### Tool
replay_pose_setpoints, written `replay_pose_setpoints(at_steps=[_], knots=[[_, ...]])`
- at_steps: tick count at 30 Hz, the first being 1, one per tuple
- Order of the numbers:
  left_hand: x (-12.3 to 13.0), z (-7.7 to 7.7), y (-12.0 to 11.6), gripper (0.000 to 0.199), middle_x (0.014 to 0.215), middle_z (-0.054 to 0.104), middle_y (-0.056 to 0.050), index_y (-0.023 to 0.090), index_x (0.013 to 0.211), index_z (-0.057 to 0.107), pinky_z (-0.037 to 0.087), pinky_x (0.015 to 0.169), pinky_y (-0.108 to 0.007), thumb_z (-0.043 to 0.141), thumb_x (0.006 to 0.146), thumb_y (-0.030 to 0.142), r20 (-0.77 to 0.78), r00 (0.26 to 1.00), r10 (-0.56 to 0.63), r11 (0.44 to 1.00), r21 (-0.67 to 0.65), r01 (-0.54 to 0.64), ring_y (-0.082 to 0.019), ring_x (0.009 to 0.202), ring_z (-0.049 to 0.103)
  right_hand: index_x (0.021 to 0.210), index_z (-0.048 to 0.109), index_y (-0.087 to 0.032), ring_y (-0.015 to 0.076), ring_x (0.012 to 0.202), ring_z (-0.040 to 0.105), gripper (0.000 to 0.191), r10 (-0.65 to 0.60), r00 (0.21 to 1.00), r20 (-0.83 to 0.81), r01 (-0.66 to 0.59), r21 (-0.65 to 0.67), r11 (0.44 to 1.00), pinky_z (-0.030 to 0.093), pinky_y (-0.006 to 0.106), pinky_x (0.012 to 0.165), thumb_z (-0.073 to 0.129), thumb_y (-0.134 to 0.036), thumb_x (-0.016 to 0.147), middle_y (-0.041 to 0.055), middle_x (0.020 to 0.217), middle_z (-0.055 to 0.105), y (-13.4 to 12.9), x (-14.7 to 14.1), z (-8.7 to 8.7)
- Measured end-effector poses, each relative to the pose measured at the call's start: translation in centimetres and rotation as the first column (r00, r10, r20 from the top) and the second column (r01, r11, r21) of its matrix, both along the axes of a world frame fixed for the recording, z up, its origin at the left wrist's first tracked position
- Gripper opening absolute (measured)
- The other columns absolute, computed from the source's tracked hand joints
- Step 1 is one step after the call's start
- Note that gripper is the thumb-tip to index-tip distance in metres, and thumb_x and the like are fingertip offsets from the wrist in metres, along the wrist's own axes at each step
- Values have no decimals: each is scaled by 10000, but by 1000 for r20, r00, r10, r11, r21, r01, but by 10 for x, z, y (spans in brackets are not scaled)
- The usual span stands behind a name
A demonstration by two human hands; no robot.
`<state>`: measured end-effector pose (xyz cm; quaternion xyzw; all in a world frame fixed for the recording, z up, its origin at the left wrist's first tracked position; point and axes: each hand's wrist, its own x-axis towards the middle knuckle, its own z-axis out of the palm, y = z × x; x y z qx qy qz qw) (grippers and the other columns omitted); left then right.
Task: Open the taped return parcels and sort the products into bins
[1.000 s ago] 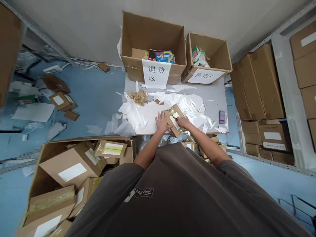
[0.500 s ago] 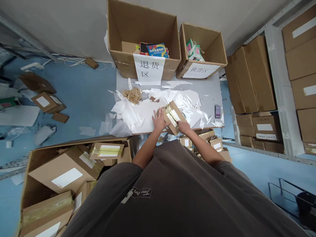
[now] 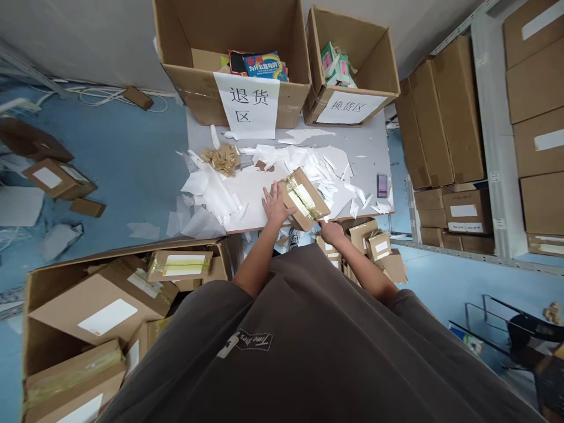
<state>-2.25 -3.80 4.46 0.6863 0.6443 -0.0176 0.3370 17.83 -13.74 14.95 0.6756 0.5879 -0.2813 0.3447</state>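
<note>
A small cardboard box (image 3: 314, 198) with a white label and clear yellowish tape lies slanted near the front edge of the table (image 3: 259, 194). My left hand (image 3: 277, 205) rests against its left side with the fingers spread. At the box's lower right corner my right hand (image 3: 331, 232) is closed round a small tool with a bit of red showing; most of the tool is hidden in the fist. Torn white paper (image 3: 299, 157) lies behind the box, and a crumpled wad of brown tape (image 3: 221, 158) sits to its left.
Two large cartons with paper signs, a left carton (image 3: 185, 88) and a right carton (image 3: 311, 94), stand at the table's back. A phone-like device (image 3: 382, 185) lies at the right. A big carton (image 3: 33, 329) of parcels is at lower left; shelving (image 3: 489, 141) stands right.
My right hand has moved from the label area down to the box's lower right corner. My left hand stays against the box. The whole view has shifted a little.
</note>
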Motion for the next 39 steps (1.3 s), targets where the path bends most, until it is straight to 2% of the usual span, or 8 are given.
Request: replay_pose_setpoints(at_steps=[8,14,21,24,27,30,35,39], knots=[[12,0,-11,1337,1895,-19,-21,251,1816,46,260,1363,-624,780,810,737,11,987,162,986,49,-162,-490,1712,0,1522,560,-201,354,1175,771,448,-152,973,-174,185,198,962,566,406,970,454,-412,1142,188,1263,798,-23,80,-6],[49,11,-39,1237,1890,-6,-108,205,1808,104,296,1346,-609,706,870,743,-82,937,341,939,70,-336,-490,1700,126,1570,415,-184,372,1208,748,769,-401,839,-368,529,378,760,575,404,968,601,-688,1020,186,1294,779,39,96,-64],[81,25,-88,1076,1865,108,-215,154,1783,213,208,1347,-669,552,961,758,-263,849,459,888,160,-430,-464,1722,64,1558,345,-184,332,1260,731,766,-308,846,-434,474,350,808,564,356,960,688,-568,991,183,1347,758,87,86,-100],[95,35,-89,967,1857,196,-178,178,1785,237,149,1364,-665,599,982,577,-282,896,344,934,205,-294,-444,1729,30,1560,338,-184,335,1248,731,756,-272,853,-446,446,351,823,565,360,940,682,-555,998,183,1324,766,94,86,-103],[110,43,-72,864,1781,400,-136,234,1743,379,217,1375,-549,651,950,447,-194,981,-15,993,116,38,-381,1699,217,1574,318,-165,337,1259,727,768,-249,861,-443,419,342,841,565,369,948,667,-557,1013,196,1326,759,97,88,-104],[118,50,-48,877,1645,545,-144,271,1673,496,300,1338,-523,747,872,522,-155,951,-267,963,5,271,-381,1571,426,1558,333,-160,333,1265,728,761,-230,863,-450,399,327,857,561,374,975,678,-562,1012,201,1343,750,101,90,-105],[126,52,-21,1015,1565,568,-193,247,1584,585,356,1285,-575,928,692,590,-225,870,-438,897,-172,407,-427,1480,472,1521,366,-160,337,1265,734,768,-207,859,-468,388,331,860,563,382,993,740,-555,978,209,1344,750,109,90,-106],[133,48,-17,1081,1607,527,-193,309,1631,513,385,1262,-609,959,669,519,-294,868,-400,913,-211,349,-443,1513,432,1515,379,-162,338,1272,735,752,-141,872,-468,326,343,881,567,389,995,756,-525,975,214,1338,753,116,88,-104]])
